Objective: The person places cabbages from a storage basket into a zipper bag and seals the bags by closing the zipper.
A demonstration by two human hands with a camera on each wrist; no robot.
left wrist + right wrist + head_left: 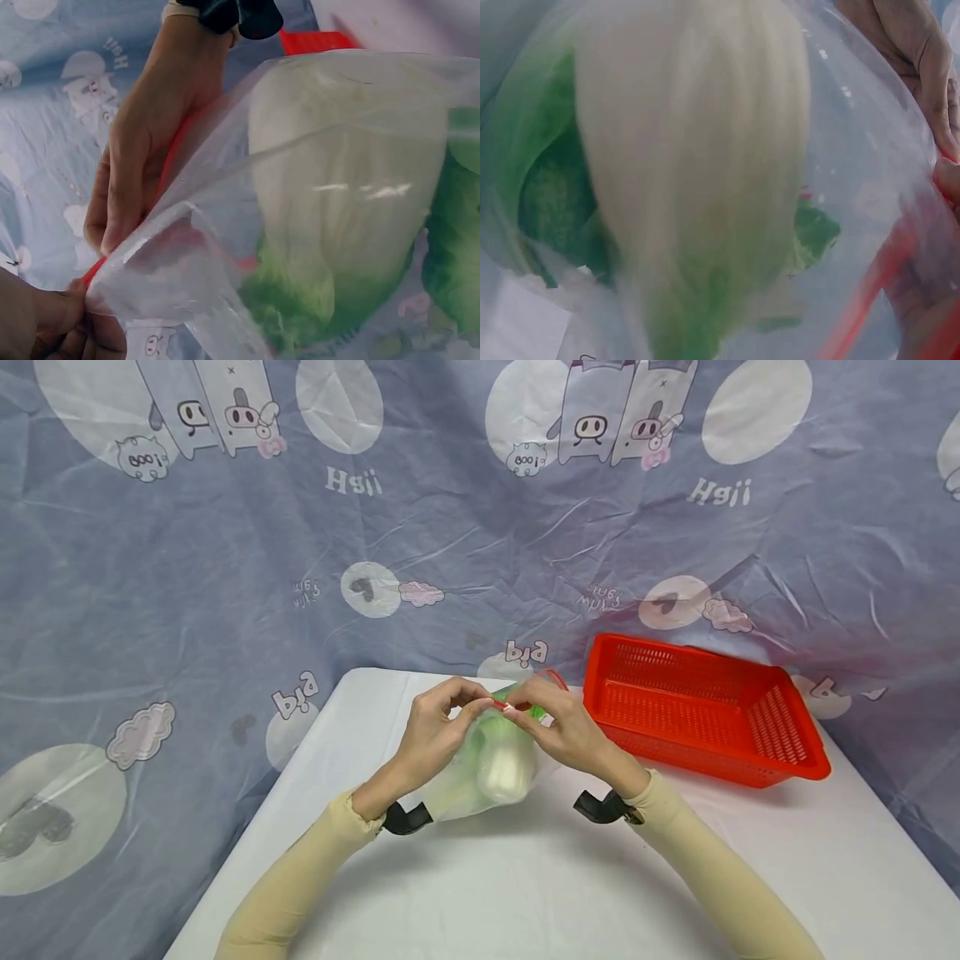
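Observation:
A clear plastic bag (453, 789) with a red strip (555, 677) along its mouth is held up over the white table. Inside it is a Chinese cabbage (337, 157), pale stem end down and green leaf tips toward the mouth. Beside this, through the plastic, shows another green leafy vegetable (555, 180). My left hand (433, 735) pinches the red strip between thumb and fingertips. Close against it, my right hand (564, 724) pinches the same strip. The fingertips of both hands nearly meet at the bag's mouth.
A red perforated plastic basket (690, 754) stands at the back right of the white-covered table (525, 902). Behind the table hangs a grey-blue cloth (480, 527) with cartoon prints. Black wrist-camera mounts (600, 807) sit under both wrists.

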